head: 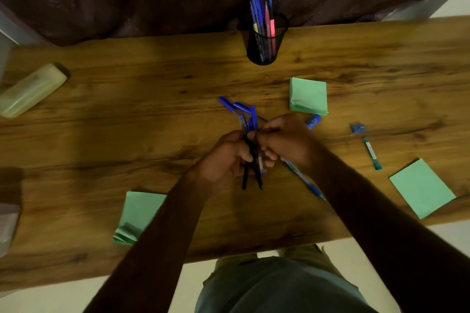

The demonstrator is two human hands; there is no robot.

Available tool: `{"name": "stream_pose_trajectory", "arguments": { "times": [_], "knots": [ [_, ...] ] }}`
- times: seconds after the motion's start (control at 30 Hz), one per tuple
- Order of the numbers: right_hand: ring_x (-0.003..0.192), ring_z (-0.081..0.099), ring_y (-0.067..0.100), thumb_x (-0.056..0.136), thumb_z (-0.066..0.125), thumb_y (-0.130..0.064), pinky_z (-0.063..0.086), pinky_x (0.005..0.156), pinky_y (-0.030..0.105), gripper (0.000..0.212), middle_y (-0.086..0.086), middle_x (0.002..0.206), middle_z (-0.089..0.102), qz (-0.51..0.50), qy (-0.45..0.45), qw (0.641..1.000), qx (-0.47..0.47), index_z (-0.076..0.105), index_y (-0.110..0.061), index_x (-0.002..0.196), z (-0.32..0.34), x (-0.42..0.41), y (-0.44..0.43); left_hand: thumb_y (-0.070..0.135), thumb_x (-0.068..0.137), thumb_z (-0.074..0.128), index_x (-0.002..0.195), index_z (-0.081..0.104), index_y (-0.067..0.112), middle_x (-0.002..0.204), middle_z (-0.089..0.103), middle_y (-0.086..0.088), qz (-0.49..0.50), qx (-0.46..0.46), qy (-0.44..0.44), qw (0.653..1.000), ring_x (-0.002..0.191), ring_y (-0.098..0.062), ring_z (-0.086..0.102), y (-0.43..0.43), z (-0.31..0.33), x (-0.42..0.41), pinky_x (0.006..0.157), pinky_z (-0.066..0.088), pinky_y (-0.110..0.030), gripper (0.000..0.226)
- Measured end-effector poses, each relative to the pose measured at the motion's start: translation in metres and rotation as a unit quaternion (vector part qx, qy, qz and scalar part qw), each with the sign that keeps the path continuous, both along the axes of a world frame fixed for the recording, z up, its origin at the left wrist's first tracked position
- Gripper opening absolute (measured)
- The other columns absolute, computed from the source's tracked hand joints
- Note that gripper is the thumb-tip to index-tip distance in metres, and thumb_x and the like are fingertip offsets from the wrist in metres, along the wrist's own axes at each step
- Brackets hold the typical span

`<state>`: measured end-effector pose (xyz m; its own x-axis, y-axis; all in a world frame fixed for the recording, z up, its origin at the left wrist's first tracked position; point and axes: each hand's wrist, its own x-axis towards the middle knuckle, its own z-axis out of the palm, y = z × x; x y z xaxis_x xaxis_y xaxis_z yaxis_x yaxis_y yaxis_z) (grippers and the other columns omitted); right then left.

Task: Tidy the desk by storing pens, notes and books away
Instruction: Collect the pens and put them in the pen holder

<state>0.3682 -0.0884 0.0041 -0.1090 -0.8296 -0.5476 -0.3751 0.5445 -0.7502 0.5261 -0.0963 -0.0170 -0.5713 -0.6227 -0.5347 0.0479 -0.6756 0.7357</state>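
Note:
My left hand [223,157] and my right hand [282,140] meet above the middle of the wooden desk [127,134]. Both grip a bundle of blue and black pens [248,119], caps fanning out away from me. A further blue pen [304,180] runs out from under my right hand. A black mesh pen cup [264,40] with several pens stands at the desk's far edge. Green note pads lie at the far right [308,95], near left [137,216] and near right [422,189].
A pale green pencil case [31,90] lies at the far left. A loose blue cap [313,121], a small blue item [357,127] and a teal refill [371,152] lie right of my hands. A dark curtain hangs behind the desk.

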Motion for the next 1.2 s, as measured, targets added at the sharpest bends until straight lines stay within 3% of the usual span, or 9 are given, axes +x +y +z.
{"name": "stream_pose_trajectory", "arguments": {
  "times": [0.13,0.2,0.27,0.33,0.4,0.53,0.67,1.1,1.2],
  "knots": [
    [0.047,0.059,0.017,0.096,0.065,-0.037,0.047,0.049,0.028,0.036,0.005,0.058,0.065,0.017,0.01,1.0,-0.017,0.071,-0.004,0.082,-0.001,0.008,-0.006,-0.007,0.084,0.043,0.089,0.074,0.012,0.092,0.07,-0.021,0.006,0.003,0.015,1.0,0.087,-0.036,0.068,-0.006,0.002,0.005,0.086,0.053,-0.052,0.037],
    [0.048,0.06,0.012,0.1,0.059,-0.039,0.044,0.046,0.024,0.033,0.001,0.063,0.068,0.03,0.032,0.999,-0.018,0.071,-0.011,0.085,-0.001,0.009,-0.01,-0.003,0.092,0.048,0.109,0.066,0.011,0.092,0.071,-0.019,0.03,-0.007,-0.016,0.999,0.086,-0.037,0.069,-0.01,-0.006,0.008,0.086,0.053,-0.056,0.028],
    [0.059,0.066,0.011,0.099,0.059,-0.04,0.05,0.054,0.026,0.025,-0.003,0.074,0.072,0.031,0.066,0.997,-0.028,0.073,-0.02,0.099,-0.004,0.008,-0.016,0.0,0.096,0.048,0.128,0.05,0.006,0.093,0.07,-0.017,0.063,0.002,-0.04,0.997,0.08,-0.036,0.069,-0.014,-0.012,0.011,0.083,0.055,-0.056,0.032],
    [0.081,0.067,0.012,0.096,0.061,-0.038,0.057,0.073,0.035,0.018,-0.007,0.088,0.073,0.045,0.148,0.985,-0.075,0.074,-0.027,0.103,-0.007,0.004,-0.022,-0.002,0.098,0.046,0.129,0.044,0.005,0.09,0.069,-0.016,0.09,0.007,-0.048,0.995,0.072,-0.034,0.067,-0.016,-0.016,0.015,0.079,0.056,-0.055,0.032],
    [0.096,0.064,0.015,0.094,0.063,-0.036,0.054,0.088,0.042,0.017,-0.005,0.101,0.071,0.077,0.235,0.962,-0.114,0.073,-0.025,0.103,-0.008,0.003,-0.03,-0.003,0.099,0.044,0.128,0.043,0.005,0.091,0.07,-0.017,0.109,0.003,-0.049,0.993,0.071,-0.034,0.068,-0.018,-0.02,0.02,0.077,0.057,-0.055,0.03],
    [0.11,0.058,0.026,0.087,0.069,-0.041,0.051,0.092,0.041,0.035,0.005,0.117,0.063,0.111,0.343,0.924,-0.13,0.067,-0.019,0.114,-0.017,0.009,-0.045,0.0,0.1,0.047,0.127,0.045,0.01,0.104,0.072,-0.019,0.123,-0.019,-0.069,0.99,0.084,-0.038,0.072,-0.022,-0.024,0.028,0.077,0.059,-0.054,0.028],
    [0.118,0.054,0.032,0.083,0.071,-0.027,0.051,0.091,0.042,0.042,0.008,0.125,0.058,0.151,0.41,0.894,-0.098,0.061,-0.018,0.123,-0.029,0.018,-0.049,0.001,0.099,0.05,0.122,0.05,0.008,0.108,0.073,-0.015,0.127,-0.037,-0.09,0.987,0.091,-0.037,0.072,-0.027,-0.022,0.034,0.08,0.059,-0.054,0.025],
    [0.109,0.06,0.026,0.086,0.068,-0.018,0.048,0.087,0.034,0.026,0.007,0.115,0.066,0.14,0.349,0.924,-0.071,0.066,-0.016,0.112,-0.022,0.019,-0.042,0.001,0.099,0.048,0.122,0.051,0.008,0.103,0.073,-0.014,0.133,-0.031,-0.118,0.984,0.09,-0.031,0.073,-0.03,-0.024,0.026,0.078,0.059,-0.048,0.024],
    [0.107,0.062,0.024,0.088,0.068,-0.024,0.05,0.088,0.034,0.02,0.005,0.111,0.068,0.109,0.294,0.948,-0.064,0.068,-0.019,0.108,-0.023,0.015,-0.037,-0.002,0.098,0.047,0.125,0.047,0.005,0.1,0.073,-0.016,0.156,-0.014,-0.113,0.981,0.087,-0.033,0.073,-0.029,-0.027,0.021,0.075,0.06,-0.048,0.027]
  ]
}}
